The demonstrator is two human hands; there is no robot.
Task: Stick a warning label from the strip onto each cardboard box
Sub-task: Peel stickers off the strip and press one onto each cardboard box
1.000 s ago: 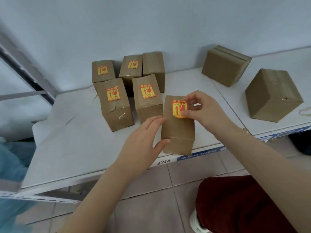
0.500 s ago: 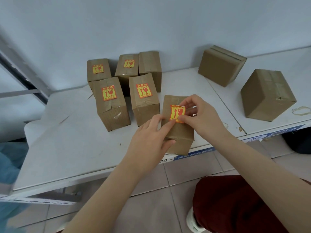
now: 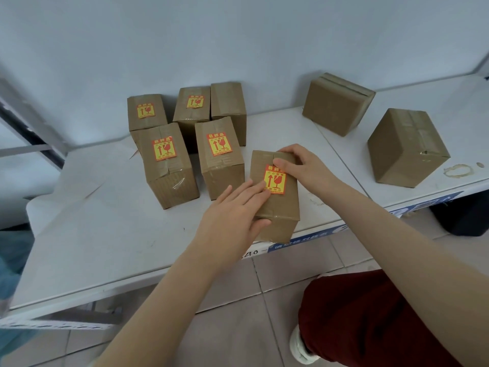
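Pressure is the step in hand, I judge: the warning label (image 3: 275, 180) lies flat on the top face of the front box (image 3: 277, 207). That box stands at the near edge of the table (image 3: 105, 234), its long axis running away from the person and the label's length along it. The left hand (image 3: 232, 215) has a spread grip, with straight fingers laid on the label's near-left corner and the thumb against the box's near edge. The right hand (image 3: 304, 168) bends its fingers over the box's far end, thumb tip on the label's upper edge. Eight cardboard boxes are in view. Five show a label: the front box and four labelled boxes (image 3: 219, 160) just left of and behind it. Three show none: the back box (image 3: 229, 102) behind the front box by the wall, and the right-rear box (image 3: 336, 104) and far-right box (image 3: 407, 147), both well to its right and nearer the right hand. The next box probably comes from that side. The strip is out of view (so I cannot tell which hand would reach it).
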